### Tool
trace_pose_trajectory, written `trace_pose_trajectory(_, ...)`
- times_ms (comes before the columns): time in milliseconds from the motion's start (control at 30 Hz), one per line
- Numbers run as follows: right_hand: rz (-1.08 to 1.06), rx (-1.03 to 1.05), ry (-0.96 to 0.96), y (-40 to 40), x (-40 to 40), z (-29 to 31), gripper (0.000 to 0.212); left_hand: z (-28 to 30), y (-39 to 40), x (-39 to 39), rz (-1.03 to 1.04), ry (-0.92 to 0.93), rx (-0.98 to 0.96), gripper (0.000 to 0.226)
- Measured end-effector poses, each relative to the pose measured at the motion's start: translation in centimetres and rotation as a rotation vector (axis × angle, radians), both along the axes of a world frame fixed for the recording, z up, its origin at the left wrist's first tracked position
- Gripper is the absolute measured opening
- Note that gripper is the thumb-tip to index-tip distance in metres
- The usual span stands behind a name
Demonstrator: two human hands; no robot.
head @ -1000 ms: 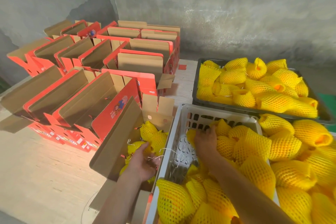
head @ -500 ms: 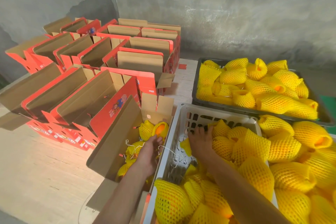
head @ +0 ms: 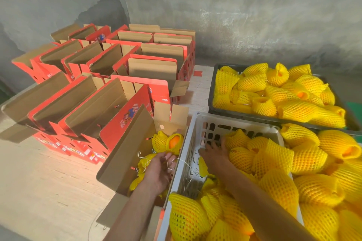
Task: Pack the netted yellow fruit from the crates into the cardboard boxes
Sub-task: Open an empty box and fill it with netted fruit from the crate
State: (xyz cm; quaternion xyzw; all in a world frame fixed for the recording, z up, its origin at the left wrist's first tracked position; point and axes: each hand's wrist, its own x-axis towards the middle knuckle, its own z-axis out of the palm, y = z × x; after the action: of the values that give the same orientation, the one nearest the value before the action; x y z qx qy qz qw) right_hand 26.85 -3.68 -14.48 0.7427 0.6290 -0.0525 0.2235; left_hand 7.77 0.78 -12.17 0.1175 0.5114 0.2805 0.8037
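An open cardboard box [head: 127,154] stands left of the white crate [head: 195,133] and holds a few netted yellow fruit [head: 166,142]. My left hand [head: 160,170] hovers inside this box above the fruit, fingers relaxed and holding nothing. My right hand [head: 213,154] reaches into the white crate, its fingers spread against a netted fruit [head: 237,139] near the crate's far wall. Several more netted fruit [head: 278,188] fill the rest of the crate.
A black crate [head: 212,92] full of netted fruit sits behind the white one. Several empty red cardboard boxes [head: 98,103] with raised flaps stand in rows on the wooden table [head: 49,191] to the left. A grey concrete wall [head: 235,15] closes the back.
My left hand has slid forward in the box, where a fruit now shows its orange end. My right hand has shifted slightly left toward the crate's far corner.
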Motion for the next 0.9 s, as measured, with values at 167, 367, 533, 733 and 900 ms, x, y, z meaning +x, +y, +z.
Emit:
trace_pose_trajectory(167,-0.026,0.034,0.183,0.8,0.9,-1.1,0.067,-0.6,-0.1,-0.9,-0.024,0.025,0.016,0.020)
trace_pose_trajectory(367,-0.180,0.413,0.334,1.2,1.5,0.2,0.089,-1.2,-0.2,-1.7,0.278,-0.150,0.113,0.018)
trace_pose_trajectory(533,-0.372,1.038,0.736,0.6,0.8,3.1,0.078,0.0,-0.2,-2.0,0.318,-0.206,0.192,0.016)
trace_pose_trajectory(733,-0.140,0.994,1.129,0.1,-1.6,5.3,0.087,2.0,-0.4,-1.6,0.148,-0.292,0.363,0.053)
trace_pose_trajectory(900,0.018,0.911,0.419,0.5,-1.3,5.2,0.040,1.9,-0.2,-1.8,0.185,-0.359,0.111,0.065)
